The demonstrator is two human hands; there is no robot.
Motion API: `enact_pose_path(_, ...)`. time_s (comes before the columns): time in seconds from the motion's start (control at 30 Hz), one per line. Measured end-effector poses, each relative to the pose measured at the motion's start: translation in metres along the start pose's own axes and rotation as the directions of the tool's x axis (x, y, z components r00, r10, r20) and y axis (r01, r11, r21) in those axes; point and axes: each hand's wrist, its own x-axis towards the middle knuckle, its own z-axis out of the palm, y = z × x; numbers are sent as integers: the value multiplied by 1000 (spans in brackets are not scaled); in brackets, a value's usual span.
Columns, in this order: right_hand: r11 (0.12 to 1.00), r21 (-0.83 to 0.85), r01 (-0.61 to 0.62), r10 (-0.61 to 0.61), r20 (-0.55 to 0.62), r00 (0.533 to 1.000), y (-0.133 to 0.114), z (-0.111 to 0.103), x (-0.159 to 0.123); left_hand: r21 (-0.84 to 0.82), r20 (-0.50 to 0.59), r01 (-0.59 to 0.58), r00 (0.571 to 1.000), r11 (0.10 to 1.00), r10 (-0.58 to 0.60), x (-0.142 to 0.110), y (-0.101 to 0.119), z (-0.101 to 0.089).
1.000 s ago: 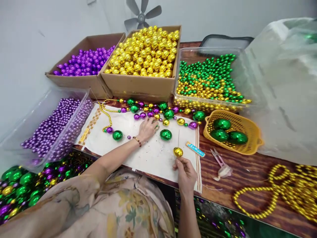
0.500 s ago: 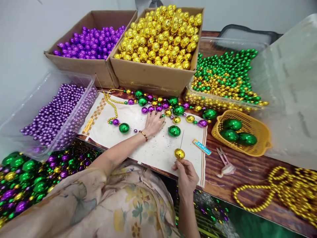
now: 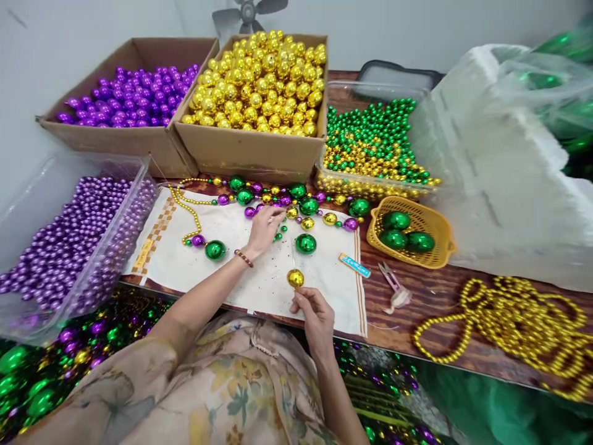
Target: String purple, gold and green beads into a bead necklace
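My right hand (image 3: 315,316) is closed in a pinch at the lower end of a long thin needle (image 3: 293,250), which points up over the white towel (image 3: 250,287). A shiny gold bead (image 3: 295,278) sits on the needle just above my fingertips. My left hand (image 3: 265,230) has its fingers stretched out at the row of purple and gold beads, with no held thing visible. Several small green beads (image 3: 280,233) lie beside it. Large green beads (image 3: 306,243) (image 3: 215,250) rest on the towel, and a beaded strand (image 3: 244,196) runs behind.
Cartons of purple beads (image 3: 139,93) and gold beads (image 3: 259,86) stand at the back. Clear bins flank the towel. On the right are a yellow basket (image 3: 445,244), small snips (image 3: 393,287), a blue-and-orange packet (image 3: 354,264) and gold bead chains (image 3: 514,315).
The view has shifted to the right. My left hand has lifted slightly, and small green beads now show beside it. My right hand still holds the needle with the gold bead on it.
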Motion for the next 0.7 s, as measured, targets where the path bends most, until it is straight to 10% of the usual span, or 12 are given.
enact_pose_path(0.1,1000,7,13,-13,10,1000,-7,0,-2,-575,182,302,953,760,-242,-12,13,-13)
enact_pose_path(0.23,999,-2,42,-42,62,997,-16,0,-4,-770,360,466,881,437,-307,-32,30,-27)
enact_pose_path(0.7,998,-46,50,-48,57,997,-20,5,-13,-816,301,439,878,376,-371,-47,49,-26)
